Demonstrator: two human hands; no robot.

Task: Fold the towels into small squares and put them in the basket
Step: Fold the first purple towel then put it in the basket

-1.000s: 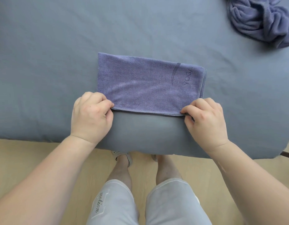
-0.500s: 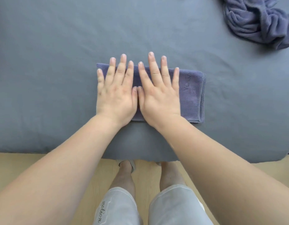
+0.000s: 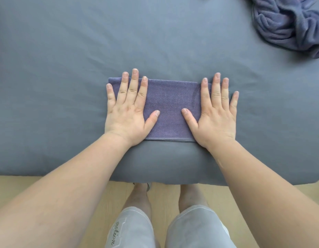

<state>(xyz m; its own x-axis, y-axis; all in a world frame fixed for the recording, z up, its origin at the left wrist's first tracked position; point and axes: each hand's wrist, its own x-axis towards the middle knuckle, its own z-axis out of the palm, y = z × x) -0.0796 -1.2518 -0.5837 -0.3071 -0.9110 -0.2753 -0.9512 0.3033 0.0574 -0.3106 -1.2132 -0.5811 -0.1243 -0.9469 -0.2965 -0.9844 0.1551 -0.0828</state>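
Now we have both hands flat on the towel point(image 3: 170, 108). Our left hand point(image 3: 126, 111) lies on its left end and our right hand point(image 3: 215, 115) lies on its right end. All the fingers are straight and spread out. They press down and hold nothing. The towel lies as a long folded strip on the blue sheet point(image 3: 65, 51), close to the near edge, and its purple middle shows between our thumbs.

What could go wrong from here? The strip is long, not square, so we think it needs at least one more fold, end over end. If we lift one end too fast, the layers under it may slide apart, because the cloth looks soft. Then the edges won't line up and the square will come out crooked. The sheet looks soft and puffy too, so a hard push could wrinkle it and drag the towel along.

The towel sits near the edge. A pull toward us could tip it off onto the floor point(image 3: 21, 185).

At the far right a messy pile of more towels point(image 3: 289, 24) waits. We can't see the basket anywhere. If we hunt for it with the towel held loosely, the square could fall open.
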